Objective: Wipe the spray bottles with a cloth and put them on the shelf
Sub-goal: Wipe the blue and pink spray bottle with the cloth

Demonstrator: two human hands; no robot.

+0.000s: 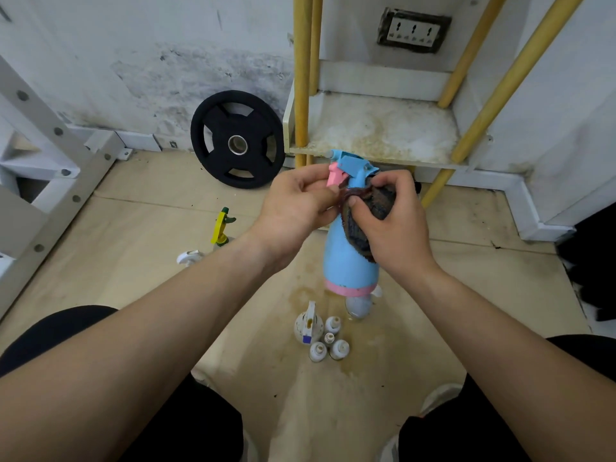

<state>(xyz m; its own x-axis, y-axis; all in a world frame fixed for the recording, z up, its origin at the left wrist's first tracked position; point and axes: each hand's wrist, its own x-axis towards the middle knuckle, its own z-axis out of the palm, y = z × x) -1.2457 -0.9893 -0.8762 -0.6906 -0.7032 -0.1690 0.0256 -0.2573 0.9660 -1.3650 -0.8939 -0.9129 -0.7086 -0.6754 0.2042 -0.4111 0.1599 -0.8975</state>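
The right hand grips a dark cloth, fingers curled round it and thumb on top, and presses it against the neck and upper side of a blue spray bottle. The left hand holds the same bottle at its head, with the fingers curled just beside the pink trigger. The bottle hangs upright in the air between the two hands, nozzle pointing left, and a pink band rings its base. It is held in front of the shelf and not on it.

The shelf is a white, stained board fixed between yellow poles, close behind the bottle's head. A wall socket sits above it.

Right under the blue bottle, a clear bottle stands on the floor. Near it is a white spray bottle, with a cluster of small white bottles touching or just beside it. Further left stand a yellow spray bottle with a green tip and, next to it, a white spray head; most of what is below that head is hidden by the left forearm.

A black weight plate leans against the wall to the left of the shelf, and a white metal rack with holes stands at the far left.
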